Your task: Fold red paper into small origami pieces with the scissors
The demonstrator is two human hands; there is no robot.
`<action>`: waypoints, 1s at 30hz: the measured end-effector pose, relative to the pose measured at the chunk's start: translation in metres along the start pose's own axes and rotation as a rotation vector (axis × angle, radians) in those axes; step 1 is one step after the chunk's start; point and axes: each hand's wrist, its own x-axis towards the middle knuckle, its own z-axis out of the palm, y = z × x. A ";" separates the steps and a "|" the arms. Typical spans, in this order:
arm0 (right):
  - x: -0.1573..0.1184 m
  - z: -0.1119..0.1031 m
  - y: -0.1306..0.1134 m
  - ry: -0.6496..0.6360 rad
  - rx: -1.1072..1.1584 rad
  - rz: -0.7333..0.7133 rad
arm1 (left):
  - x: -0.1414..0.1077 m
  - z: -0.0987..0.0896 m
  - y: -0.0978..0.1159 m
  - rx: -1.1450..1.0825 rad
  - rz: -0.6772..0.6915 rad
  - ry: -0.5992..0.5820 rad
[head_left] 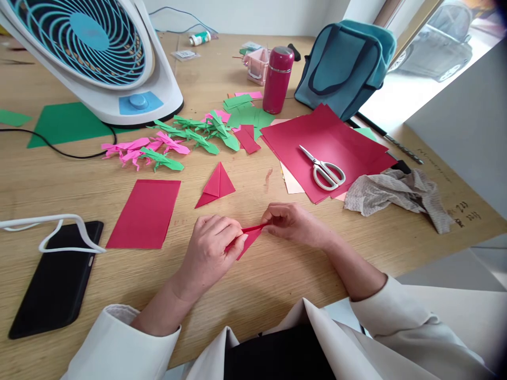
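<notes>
A small folded piece of red paper (250,241) is stretched between my two hands, just above the near part of the table. My left hand (214,245) pinches its left end between thumb and fingers, covering much of that side. At the right end, my right hand (291,224) grips a corner with thumb and forefinger. Beyond my hands lies a folded red paper triangle (217,184) with creases down its middle. To the left rests a flat red paper rectangle (144,214).
Pink and green folded paper figures (198,132) lie behind. White-handled scissors (327,171) rest on large red sheets (285,142), beside a crumpled cloth (392,192). A fan (158,100), red bottle (276,82) and blue bag (344,68) stand farther back; a black phone (55,285) lies left.
</notes>
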 end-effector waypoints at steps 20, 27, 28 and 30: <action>0.001 0.001 -0.005 0.058 0.167 0.067 | -0.003 0.005 -0.002 -0.260 -0.238 0.054; 0.003 0.001 -0.006 0.119 0.229 0.085 | -0.003 0.004 -0.004 -0.330 -0.309 0.044; 0.003 0.002 -0.006 0.121 0.270 0.093 | -0.002 0.003 -0.003 -0.347 -0.323 0.042; 0.004 0.004 -0.003 0.109 0.373 0.115 | -0.001 0.002 -0.002 -0.377 -0.349 0.043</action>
